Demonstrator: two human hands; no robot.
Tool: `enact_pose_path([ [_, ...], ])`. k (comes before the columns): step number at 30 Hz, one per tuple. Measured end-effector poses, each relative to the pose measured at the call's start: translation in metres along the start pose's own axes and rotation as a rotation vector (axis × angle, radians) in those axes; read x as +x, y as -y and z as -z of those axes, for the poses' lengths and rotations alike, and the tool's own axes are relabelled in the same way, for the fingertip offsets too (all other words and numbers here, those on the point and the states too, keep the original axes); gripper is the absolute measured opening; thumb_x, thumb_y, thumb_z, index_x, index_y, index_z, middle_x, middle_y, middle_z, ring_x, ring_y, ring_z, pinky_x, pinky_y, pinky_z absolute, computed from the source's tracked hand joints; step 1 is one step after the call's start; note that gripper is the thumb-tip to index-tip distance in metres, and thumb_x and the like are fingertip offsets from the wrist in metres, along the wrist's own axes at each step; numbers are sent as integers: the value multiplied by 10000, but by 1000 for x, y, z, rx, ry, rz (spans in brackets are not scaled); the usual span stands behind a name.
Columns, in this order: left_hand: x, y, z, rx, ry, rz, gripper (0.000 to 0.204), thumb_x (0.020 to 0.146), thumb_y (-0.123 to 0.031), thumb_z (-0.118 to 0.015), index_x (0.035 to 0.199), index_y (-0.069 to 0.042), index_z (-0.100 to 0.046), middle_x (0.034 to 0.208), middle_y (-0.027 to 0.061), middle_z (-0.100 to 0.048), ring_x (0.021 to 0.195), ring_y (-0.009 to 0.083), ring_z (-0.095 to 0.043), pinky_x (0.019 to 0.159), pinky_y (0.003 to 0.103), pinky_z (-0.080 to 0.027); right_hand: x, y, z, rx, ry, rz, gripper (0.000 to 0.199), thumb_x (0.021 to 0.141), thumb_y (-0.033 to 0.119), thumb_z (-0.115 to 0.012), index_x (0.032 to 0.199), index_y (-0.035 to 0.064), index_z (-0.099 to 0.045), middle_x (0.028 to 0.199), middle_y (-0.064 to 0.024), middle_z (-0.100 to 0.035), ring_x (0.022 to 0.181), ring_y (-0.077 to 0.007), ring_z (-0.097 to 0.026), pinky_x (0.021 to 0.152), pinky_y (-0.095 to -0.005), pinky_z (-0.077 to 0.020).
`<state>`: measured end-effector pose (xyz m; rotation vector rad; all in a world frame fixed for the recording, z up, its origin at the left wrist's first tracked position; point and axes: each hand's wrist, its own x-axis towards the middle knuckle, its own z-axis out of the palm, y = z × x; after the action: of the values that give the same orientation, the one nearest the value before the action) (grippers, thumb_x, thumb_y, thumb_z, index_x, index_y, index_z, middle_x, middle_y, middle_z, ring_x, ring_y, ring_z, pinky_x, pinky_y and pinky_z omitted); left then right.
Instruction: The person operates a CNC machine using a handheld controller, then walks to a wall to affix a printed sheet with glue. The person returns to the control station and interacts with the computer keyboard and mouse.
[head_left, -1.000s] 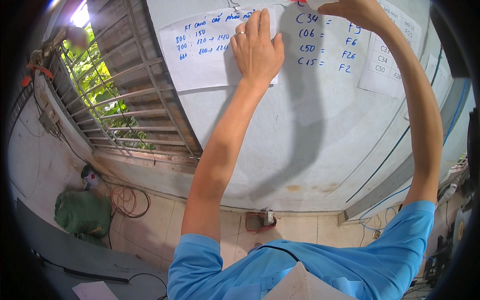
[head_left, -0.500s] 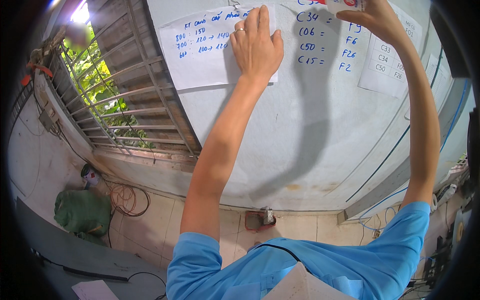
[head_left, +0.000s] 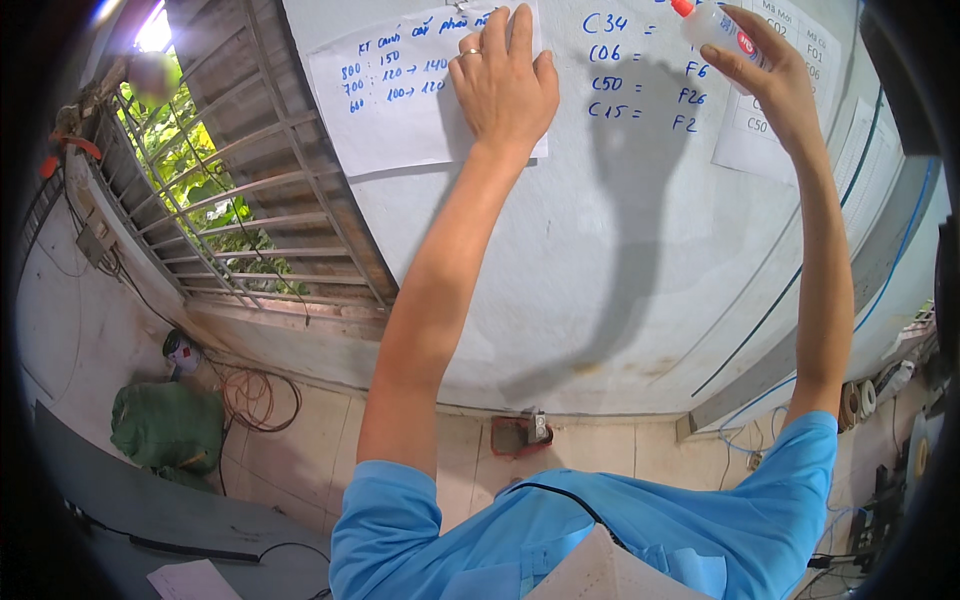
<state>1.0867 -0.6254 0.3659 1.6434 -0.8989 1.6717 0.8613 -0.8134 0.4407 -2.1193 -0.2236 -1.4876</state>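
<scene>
A white sheet of paper (head_left: 400, 140) with blue handwriting lies against the pale wall. My left hand (head_left: 508, 95), a ring on one finger, rests flat on its right side with the fingers stretched upward. Raised at the upper right, my right hand (head_left: 778, 85) is closed round a small translucent squeeze bottle (head_left: 712, 32), which looks like a glue bottle. Its red tip (head_left: 683, 7) points up and left, apart from the sheet. Blue handwriting (head_left: 640, 85) on the wall lies between my hands.
A printed table sheet (head_left: 738, 150) hangs behind my right hand. At left is a barred window (head_left: 230, 200). Below it stand a green sack (head_left: 165, 425), a can (head_left: 182, 350) and a coiled hose (head_left: 262, 400). A red container (head_left: 518, 437) sits at the wall's foot.
My right hand has come down and slightly left with the bottle, whose red tip now shows more fully. My left hand stays on the paper. The view has shifted slightly.
</scene>
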Motion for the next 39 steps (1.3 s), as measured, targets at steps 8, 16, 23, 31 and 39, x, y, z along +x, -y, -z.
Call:
enact_pose_path([
  [8, 3, 0, -2, 37, 11, 3, 549, 885, -290, -660, 1416, -162, -602, 1429, 66, -537, 1189, 327, -462, 986, 459, -370, -19, -26, -13, -174, 74, 36, 813, 744, 535, -851, 1338, 16, -651, 1247, -220, -693, 1116, -337, -701, 927, -449, -582],
  [16, 3, -1, -6, 70, 13, 17, 576, 876, -298, -674, 1432, -183, -579, 1411, 83, -539, 1196, 345, -454, 990, 469, -368, -35, -25, -22, -118, 0, 36, 826, 745, 507, -868, 1344, -12, -636, 1230, -231, -691, 1126, -320, -692, 944, -408, -562],
  [23, 8, -5, -2, 122, -24, -21, 562, 905, -342, -670, 1434, -180, -566, 1389, 89, -544, 1174, 361, -486, 966, 485, -373, -49, -23, -17, -45, 47, -47, 795, 764, 453, -878, 1347, -24, -626, 1212, -194, -688, 1083, -269, -689, 920, -368, -554],
  [31, 16, -13, 14, 174, -43, -37, 492, 923, -341, -676, 1320, -59, -606, 1229, 123, -624, 1056, 305, -595, 897, 457, -452, -49, -15, -34, 45, 17, -91, 764, 784, 419, -870, 1340, -41, -618, 1213, -187, -683, 1077, -247, -686, 905, -357, -561],
  [39, 11, -6, 5, 142, 25, -22, 533, 950, -438, -638, 1407, -171, -582, 1370, 105, -560, 1148, 376, -547, 936, 486, -388, -59, 4, -41, 91, 38, -103, 729, 806, 378, -861, 1342, -47, -609, 1206, -176, -686, 1114, -241, -668, 918, -343, -544],
])
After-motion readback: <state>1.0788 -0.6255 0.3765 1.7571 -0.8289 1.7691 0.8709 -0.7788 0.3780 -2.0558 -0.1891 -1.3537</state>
